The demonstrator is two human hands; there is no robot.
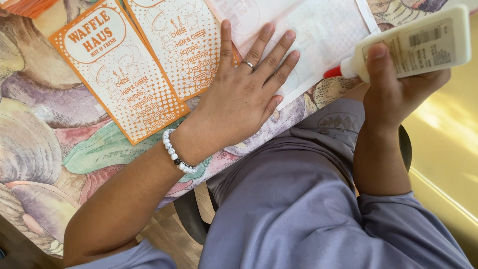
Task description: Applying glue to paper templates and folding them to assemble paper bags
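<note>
A view from above looks down at a person's two hands at the edge of a table (35, 149) covered with a cloth printed in large, soft-coloured shapes of purple, green and tan.

The left hand (244, 97), in the middle of the frame, lies flat and open with its fingers spread, palm down. It presses on a pale sheet of paper (323, 35) that stretches toward the upper right of the frame; the print on this sheet looks faint (as if seen from its back). There is a silver ring (248, 64) on one finger and a bracelet (174, 152) of white beads with one dark bead around the wrist.

The right hand (393, 92), at the right of the frame, is closed around a white glue bottle (423, 45). The bottle lies nearly sideways, and its red tip (332, 72) points left, just beside the right edge of the pale sheet and close to the left hand's fingertips. Whether the tip touches the paper cannot be told.

To the left of the left hand, in the upper left of the frame, two orange and white printed cards (124, 74) lie side by side on the table, tilted, each with cartoon figures and a list of words. The edge of the left hand's thumb touches the nearer card.

The person wears a grey-blue shirt (298, 209), which fills the bottom of the frame.
</note>
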